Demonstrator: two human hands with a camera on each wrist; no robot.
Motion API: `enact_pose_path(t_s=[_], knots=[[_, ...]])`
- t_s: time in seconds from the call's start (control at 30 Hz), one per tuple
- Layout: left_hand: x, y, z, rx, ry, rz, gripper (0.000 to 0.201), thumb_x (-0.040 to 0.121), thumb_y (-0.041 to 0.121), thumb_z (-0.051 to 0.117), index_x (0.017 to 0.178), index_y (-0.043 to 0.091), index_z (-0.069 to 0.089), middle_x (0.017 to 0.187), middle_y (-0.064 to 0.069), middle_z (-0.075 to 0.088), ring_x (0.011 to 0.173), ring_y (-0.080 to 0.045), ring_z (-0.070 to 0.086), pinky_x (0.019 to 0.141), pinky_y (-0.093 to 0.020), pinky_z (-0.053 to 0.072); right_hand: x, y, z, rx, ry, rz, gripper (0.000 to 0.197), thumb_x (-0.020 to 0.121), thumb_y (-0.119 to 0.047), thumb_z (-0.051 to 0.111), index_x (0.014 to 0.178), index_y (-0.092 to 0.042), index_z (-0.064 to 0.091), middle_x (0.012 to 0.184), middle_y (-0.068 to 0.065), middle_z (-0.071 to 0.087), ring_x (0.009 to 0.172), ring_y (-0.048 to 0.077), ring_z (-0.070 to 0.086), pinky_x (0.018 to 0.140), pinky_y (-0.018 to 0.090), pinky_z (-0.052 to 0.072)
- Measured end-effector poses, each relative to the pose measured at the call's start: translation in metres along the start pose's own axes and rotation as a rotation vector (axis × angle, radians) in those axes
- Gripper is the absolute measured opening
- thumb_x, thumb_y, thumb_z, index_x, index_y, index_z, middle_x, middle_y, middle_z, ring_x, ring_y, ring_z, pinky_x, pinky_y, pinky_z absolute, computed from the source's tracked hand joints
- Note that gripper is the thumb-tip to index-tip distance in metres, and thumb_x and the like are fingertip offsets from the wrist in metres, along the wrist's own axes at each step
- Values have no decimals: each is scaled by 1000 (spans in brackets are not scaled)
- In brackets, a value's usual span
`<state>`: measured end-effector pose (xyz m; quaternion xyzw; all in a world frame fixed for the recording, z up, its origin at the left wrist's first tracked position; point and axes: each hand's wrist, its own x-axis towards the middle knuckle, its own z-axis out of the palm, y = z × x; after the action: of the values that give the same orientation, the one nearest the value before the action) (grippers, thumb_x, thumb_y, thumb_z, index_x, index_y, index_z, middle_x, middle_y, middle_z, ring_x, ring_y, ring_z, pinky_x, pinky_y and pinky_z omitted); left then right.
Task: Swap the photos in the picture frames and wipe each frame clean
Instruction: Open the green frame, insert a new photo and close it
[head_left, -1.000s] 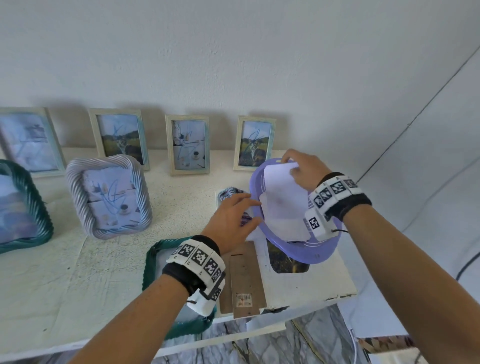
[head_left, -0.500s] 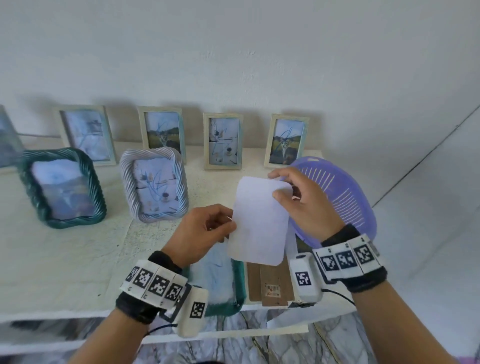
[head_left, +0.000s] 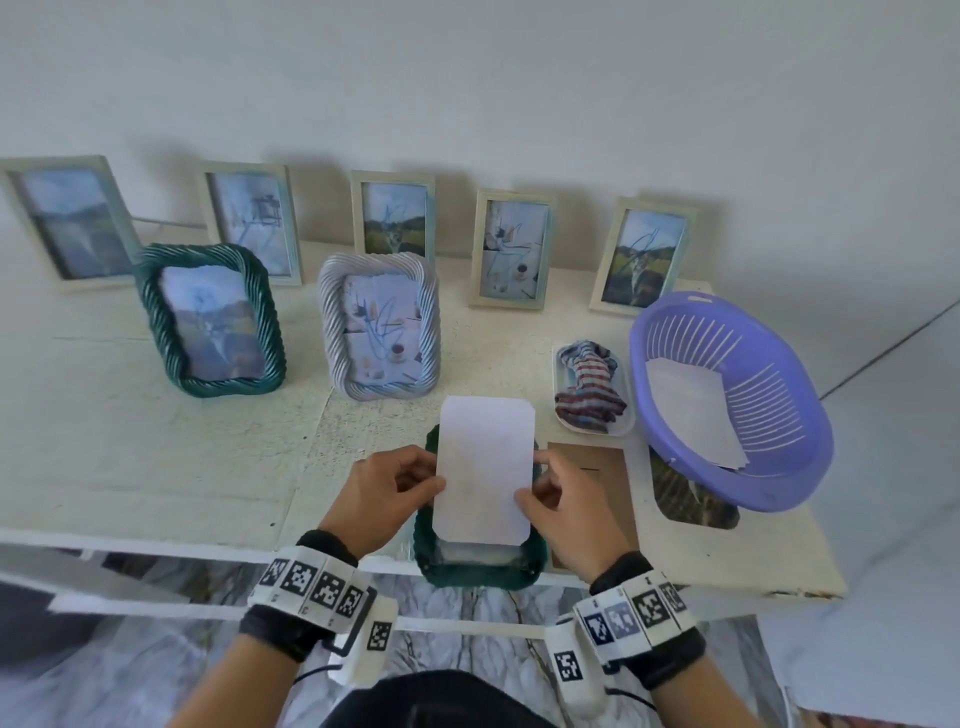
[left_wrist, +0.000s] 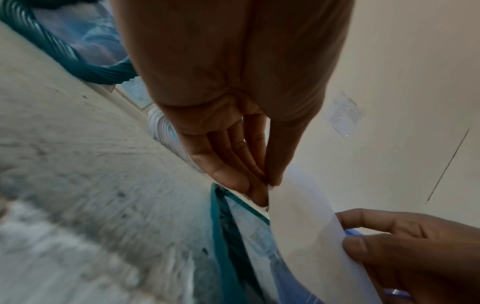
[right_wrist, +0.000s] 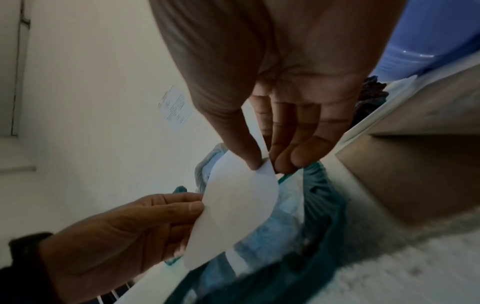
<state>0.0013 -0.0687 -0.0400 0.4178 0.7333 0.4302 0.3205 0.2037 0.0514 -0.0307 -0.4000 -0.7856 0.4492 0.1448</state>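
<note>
Photo frames are what this job turns on, and from the head view I judge it roughly at its middle for the one frame in hand. My left hand (head_left: 387, 499) pinches the left edge of a white card-like photo (head_left: 485, 475), blank side toward the camera, and my right hand (head_left: 569, 512) pinches its right edge, both clamped on it just above the open green frame (head_left: 480, 569) lying flat at lower centre of the picture. Right of it, the brown backing board (head_left: 605, 486) lies on the table (head_left: 156, 457), so the frame is apart and not yet reassembled. At right centre the purple basket (head_left: 779, 431) holds another white sheet, and a striped cloth (head_left: 589, 387) sits on a small tray between the basket and the standing frames. Across the upper half I count seven more frames standing; whether any have been swapped or wiped I cannot tell. Left to do, as I read it: seat this photo, refit the board, wipe with the cloth, then the rest.
</note>
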Motion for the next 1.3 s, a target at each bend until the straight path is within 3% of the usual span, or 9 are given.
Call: enact_pose_path(t_s=[0.13,0.33,0.43,0.6,0.73,0.9,1.07,1.2,1.3], knots=[[-5,-10,0,17,-7,-7,11,84,15,73,95,15,72,81,4,74,74,-10,70,77,-30,59,-6,-1,7,-139,1,-31,27,91,-26,60,116,-28,52,78,-5,61,73,9,59,70,30,52],[-9,-19,9,182,70,73,13,81,19,76,90,23,69,88,7,64,78,-5,61,73,-23,52,-10,1,14,-217,16,-33,28,91,-24,57,119,-24,53,73,1,60,68,14,57,65,31,50],[-8,-24,11,248,90,59,21,81,26,75,101,24,69,98,4,53,84,-4,55,74,-18,46,-8,1,17,-281,26,-54,27,91,-23,58,118,-21,54,70,-2,57,64,10,53,59,23,44],[-9,-28,15,272,78,43,34,82,26,75,115,22,65,103,3,50,84,4,51,73,-9,38,-6,3,18,-345,8,-78,29,90,-21,58,119,-20,57,75,-9,48,65,5,44,56,13,32],[-10,-32,18,254,94,38,41,82,25,74,121,24,62,99,7,49,87,4,51,72,-2,35,-6,4,19,-367,1,-69,34,91,-22,57,124,-16,55,84,-3,51,74,11,44,63,21,29],[-10,-36,19,259,85,44,39,84,26,72,121,24,63,101,8,50,89,2,52,72,-4,36,-5,5,20,-381,-24,-45,39,93,-24,55,131,-13,52,93,-2,51,83,11,44,68,20,29],[-10,-38,18,252,80,51,36,85,27,71,120,25,63,101,8,51,90,1,52,73,-3,37,-6,4,19,-377,-26,-52,37,93,-24,54,128,-11,54,91,0,51,82,12,43,69,22,29],[-10,-39,18,234,89,54,36,85,28,70,121,25,63,101,8,52,90,-1,53,74,-8,37,-9,3,14,-333,43,-89,35,94,-24,55,127,-13,56,89,-5,51,76,5,43,65,15,30],[-10,-41,18,225,84,63,36,86,29,69,121,26,62,102,10,52,91,-1,53,74,-7,38,-11,9,5,-438,185,-48,33,91,-29,57,120,-13,59,97,2,57,92,19,52,76,28,43]])
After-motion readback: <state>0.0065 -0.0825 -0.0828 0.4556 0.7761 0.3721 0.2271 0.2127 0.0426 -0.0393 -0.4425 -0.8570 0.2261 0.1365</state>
